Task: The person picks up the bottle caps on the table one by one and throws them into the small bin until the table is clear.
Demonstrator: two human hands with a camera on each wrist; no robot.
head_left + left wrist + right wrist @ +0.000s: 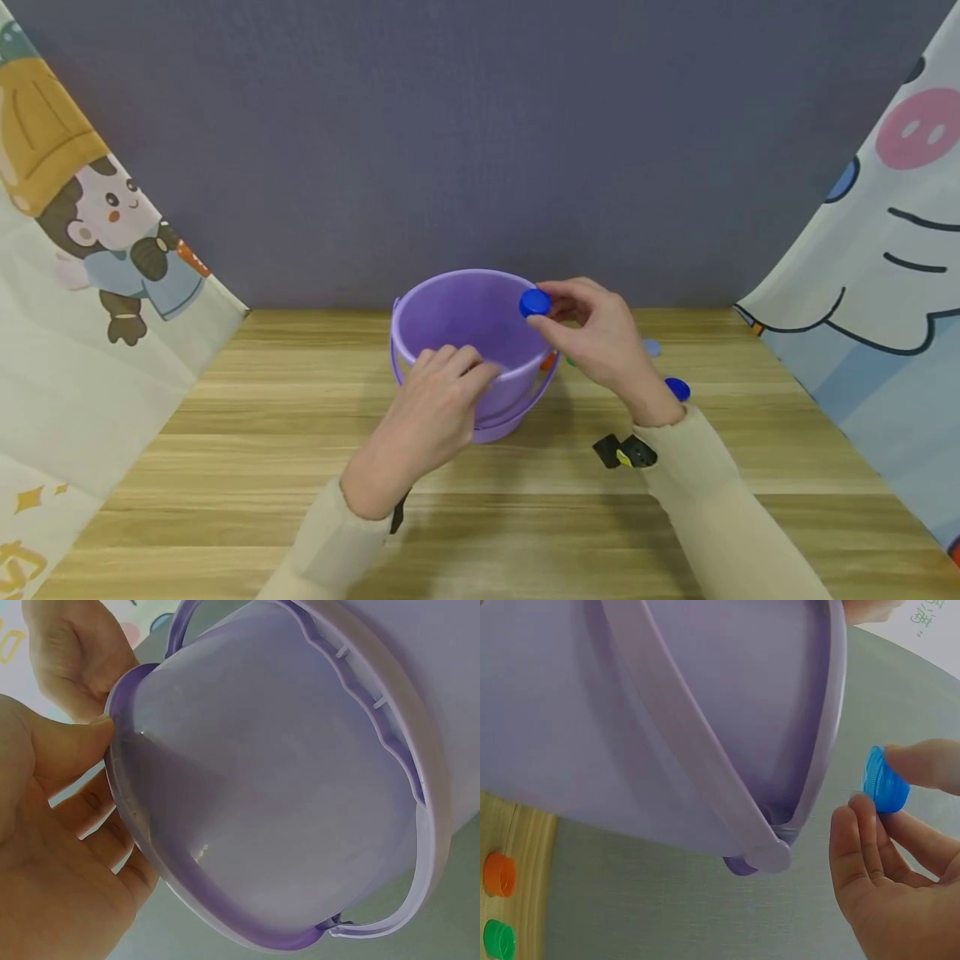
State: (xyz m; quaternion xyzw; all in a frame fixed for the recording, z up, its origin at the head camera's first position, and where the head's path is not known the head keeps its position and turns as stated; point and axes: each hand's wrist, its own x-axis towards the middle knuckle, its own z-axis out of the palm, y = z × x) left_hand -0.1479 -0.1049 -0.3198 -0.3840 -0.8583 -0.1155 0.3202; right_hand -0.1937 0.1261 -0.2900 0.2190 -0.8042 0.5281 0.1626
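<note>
A purple bucket [504, 402] stands upright on the table, its handle [431, 855] hanging down along the side. My left hand [438, 400] holds the near rim, thumb on the outer side and fingers over the inside. Between thumb and fingertips, my right hand [600, 337] pinches a blue bottle cap [535, 302] at the bucket's right rim. From the right wrist view, the ribbed cap [885, 780] appears slightly above the rim and beside it. The bucket's lower inside is partly hidden by its front wall and my left hand.
Right of the bucket on the wooden table [300, 433] lie a second blue cap [677, 388] and a pale blue disc [652, 347]. An orange cap [499, 874] and a green cap [499, 940] sit close by the bucket. A grey wall [480, 150] stands behind.
</note>
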